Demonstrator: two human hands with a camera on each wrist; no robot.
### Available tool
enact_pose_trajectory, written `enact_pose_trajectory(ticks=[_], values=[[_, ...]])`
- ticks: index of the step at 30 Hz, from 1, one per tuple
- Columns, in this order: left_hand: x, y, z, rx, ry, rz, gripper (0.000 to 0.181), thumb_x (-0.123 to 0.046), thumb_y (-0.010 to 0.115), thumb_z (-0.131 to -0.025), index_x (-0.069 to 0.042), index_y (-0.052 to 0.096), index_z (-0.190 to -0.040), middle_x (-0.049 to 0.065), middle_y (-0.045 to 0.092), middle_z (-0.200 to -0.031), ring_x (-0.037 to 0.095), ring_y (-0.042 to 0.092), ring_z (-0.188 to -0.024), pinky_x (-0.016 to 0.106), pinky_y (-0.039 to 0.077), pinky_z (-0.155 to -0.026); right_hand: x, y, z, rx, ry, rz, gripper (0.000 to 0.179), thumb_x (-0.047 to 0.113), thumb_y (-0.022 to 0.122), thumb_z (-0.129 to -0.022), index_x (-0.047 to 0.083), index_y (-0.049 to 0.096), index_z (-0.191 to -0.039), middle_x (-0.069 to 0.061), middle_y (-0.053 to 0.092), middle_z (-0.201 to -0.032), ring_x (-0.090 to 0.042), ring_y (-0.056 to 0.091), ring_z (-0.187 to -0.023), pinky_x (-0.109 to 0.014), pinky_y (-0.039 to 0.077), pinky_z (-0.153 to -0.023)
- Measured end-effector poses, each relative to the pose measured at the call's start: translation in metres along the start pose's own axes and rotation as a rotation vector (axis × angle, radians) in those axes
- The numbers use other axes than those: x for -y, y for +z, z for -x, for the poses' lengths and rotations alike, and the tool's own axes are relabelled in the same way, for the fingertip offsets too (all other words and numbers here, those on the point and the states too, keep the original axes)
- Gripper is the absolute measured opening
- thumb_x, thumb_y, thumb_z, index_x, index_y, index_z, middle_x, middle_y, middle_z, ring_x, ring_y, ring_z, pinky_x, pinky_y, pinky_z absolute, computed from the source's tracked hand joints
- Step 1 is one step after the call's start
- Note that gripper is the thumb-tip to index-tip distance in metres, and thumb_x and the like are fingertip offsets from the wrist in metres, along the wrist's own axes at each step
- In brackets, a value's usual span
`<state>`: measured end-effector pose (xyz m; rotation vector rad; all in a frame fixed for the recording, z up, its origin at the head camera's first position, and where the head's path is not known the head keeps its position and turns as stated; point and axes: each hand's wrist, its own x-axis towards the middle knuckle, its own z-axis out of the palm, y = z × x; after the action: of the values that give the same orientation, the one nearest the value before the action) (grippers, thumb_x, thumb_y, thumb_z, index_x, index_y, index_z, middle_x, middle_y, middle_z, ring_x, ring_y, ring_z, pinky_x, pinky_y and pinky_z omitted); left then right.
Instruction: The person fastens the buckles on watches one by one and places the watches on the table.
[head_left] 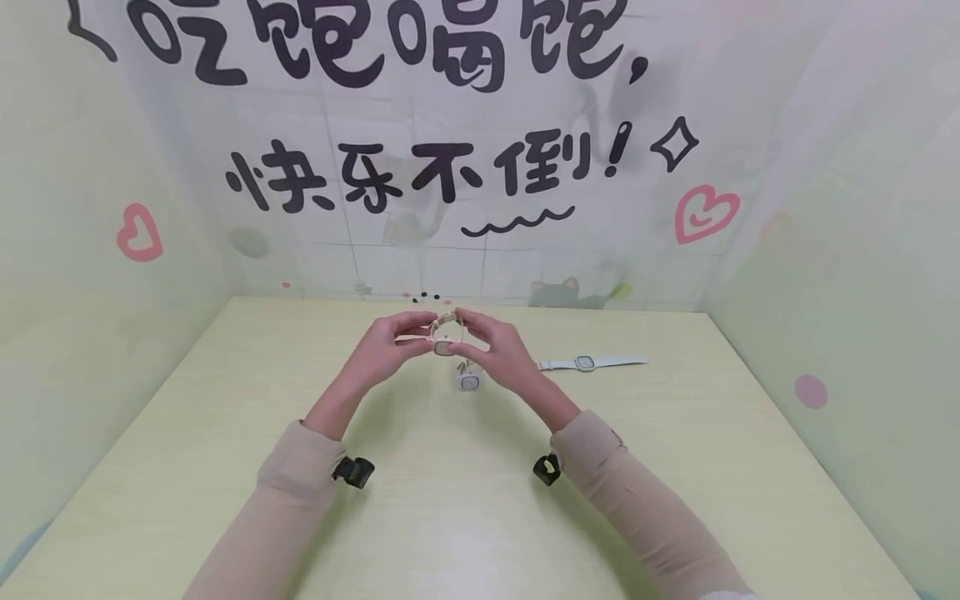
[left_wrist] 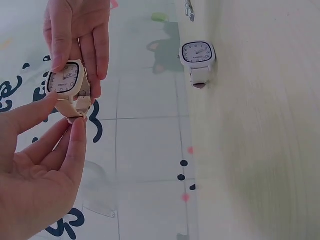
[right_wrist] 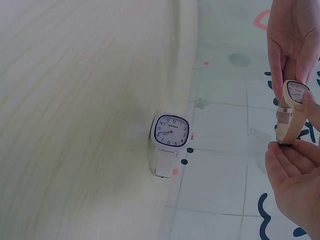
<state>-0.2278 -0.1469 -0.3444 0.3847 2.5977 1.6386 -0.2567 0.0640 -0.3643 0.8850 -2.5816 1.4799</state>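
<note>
Between both hands, raised above the table, is a wristwatch [head_left: 444, 347] with a white squarish case and a cream strap bent into a loop. My left hand [left_wrist: 42, 180] pinches it at one side, the thumb and fingers at the case and strap. From the other side my right hand [right_wrist: 295, 180] grips it, thumb at the case edge and fingertips on the strap. The dial faces the wrist cameras. Just below the hands, a second white watch [head_left: 469, 382] stands on the table with its strap curved behind it.
To the right, a third watch [head_left: 585, 363] lies flat with its pale strap stretched out. The light wooden table [head_left: 465, 517] meets a printed wall panel [head_left: 420, 258] behind, with side panels at left and right.
</note>
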Motion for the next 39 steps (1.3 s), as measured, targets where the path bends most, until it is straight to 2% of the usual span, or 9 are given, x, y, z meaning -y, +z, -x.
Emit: enact_pose_trajectory(ticks=[9,17,21,27,30,34,36,39], values=[[0.013,0.002,-0.01,0.008,-0.066,-0.116,0.048,-0.013,0.064,-0.096,-0.001,0.053,-0.142,0.02,0.058,-0.141,0.036,0.059,-0.127,0.047,0.051,-0.105,-0.013,0.01,-0.01,0.071,0.08,0.063,0.062,0.024,0.071,-0.092,0.006,0.048,-0.147,-0.012,0.05,-0.151,-0.029,0.05,-0.139,-0.038,0.044,-0.113],[0.024,0.006,-0.017,0.026,-0.101,-0.226,0.045,-0.011,0.064,-0.097,0.002,0.054,-0.139,0.023,0.059,-0.138,0.036,0.062,-0.123,0.044,0.053,-0.102,-0.021,0.017,-0.016,0.146,0.155,0.184,0.06,0.03,0.068,-0.095,0.014,0.047,-0.149,-0.007,0.05,-0.152,-0.03,0.049,-0.139,-0.045,0.043,-0.114],[0.028,0.007,-0.02,0.045,-0.115,-0.261,0.044,-0.009,0.063,-0.097,0.004,0.054,-0.138,0.023,0.059,-0.138,0.036,0.063,-0.122,0.043,0.054,-0.101,-0.025,0.02,-0.018,0.171,0.169,0.235,0.06,0.034,0.067,-0.095,0.014,0.048,-0.148,-0.006,0.052,-0.151,-0.029,0.049,-0.139,-0.048,0.044,-0.112],[0.034,0.011,-0.024,0.075,-0.12,-0.294,0.044,-0.007,0.064,-0.095,0.007,0.055,-0.136,0.025,0.059,-0.137,0.037,0.063,-0.122,0.043,0.053,-0.102,-0.03,0.024,-0.02,0.192,0.205,0.268,0.059,0.033,0.068,-0.094,0.013,0.05,-0.146,-0.007,0.054,-0.148,-0.029,0.054,-0.134,-0.046,0.047,-0.11],[0.037,0.012,-0.026,0.088,-0.128,-0.316,0.045,-0.006,0.065,-0.094,0.006,0.055,-0.135,0.025,0.06,-0.136,0.036,0.064,-0.121,0.043,0.053,-0.102,-0.031,0.025,-0.02,0.2,0.215,0.283,0.056,0.032,0.069,-0.094,0.014,0.052,-0.145,-0.009,0.056,-0.146,-0.028,0.063,-0.121,-0.045,0.049,-0.107],[0.04,0.014,-0.028,0.099,-0.139,-0.333,0.044,-0.005,0.065,-0.093,0.006,0.056,-0.135,0.025,0.06,-0.136,0.036,0.064,-0.12,0.043,0.053,-0.102,-0.032,0.028,-0.02,0.211,0.218,0.312,0.055,0.032,0.069,-0.094,0.015,0.054,-0.143,-0.01,0.059,-0.143,-0.02,0.071,-0.093,-0.04,0.054,-0.098],[0.041,0.015,-0.028,0.105,-0.153,-0.335,0.045,-0.006,0.065,-0.093,0.006,0.056,-0.135,0.025,0.06,-0.136,0.036,0.063,-0.121,0.044,0.053,-0.102,-0.033,0.029,-0.02,0.218,0.215,0.33,0.055,0.032,0.07,-0.093,0.014,0.054,-0.143,-0.01,0.061,-0.141,-0.014,0.067,-0.081,-0.036,0.055,-0.09],[0.043,0.017,-0.03,0.115,-0.176,-0.332,0.045,-0.005,0.066,-0.092,0.005,0.056,-0.134,0.024,0.061,-0.135,0.036,0.063,-0.121,0.045,0.052,-0.104,-0.036,0.031,-0.02,0.23,0.211,0.354,0.056,0.033,0.07,-0.093,0.014,0.055,-0.143,-0.01,0.066,-0.133,-0.009,0.054,-0.065,-0.028,0.051,-0.079]])
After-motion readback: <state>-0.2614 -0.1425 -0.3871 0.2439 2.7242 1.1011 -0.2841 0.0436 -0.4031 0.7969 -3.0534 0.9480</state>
